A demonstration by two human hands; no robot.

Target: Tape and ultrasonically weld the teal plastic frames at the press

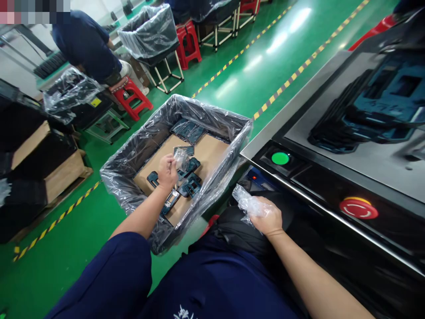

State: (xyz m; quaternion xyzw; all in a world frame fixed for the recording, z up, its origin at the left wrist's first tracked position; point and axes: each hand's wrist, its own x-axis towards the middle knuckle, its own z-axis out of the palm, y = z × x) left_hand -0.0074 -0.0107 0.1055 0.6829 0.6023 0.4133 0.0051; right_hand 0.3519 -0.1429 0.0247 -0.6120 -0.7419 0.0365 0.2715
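1. A machine table (375, 177) fills the right of the frame; blurred dark pieces (375, 102) sit on its metal top.
2. A large bin (122, 166) occupies the middle of the frame, lined with clear plastic that folds over its rim. Inside, brown cardboard (214, 155) covers the floor, and several dark frame-like parts (191, 185) lie on it, some at the far corner, others in the nearer half.
3. A second lined container (151, 33) rests on a pale stand (179, 66) at upper centre; I cannot make out its contents.
4. A black bin (81, 110), also lined, shows at upper left with 1 yellow label (96, 103); its contents are unclear.
5. The right hand (267, 215), right of centre and outside the large bin, has its fingers closed around crumpled clear plastic (247, 204).
6. The left hand (168, 170), near centre, pinches a small clear plastic piece (181, 158) above the parts.
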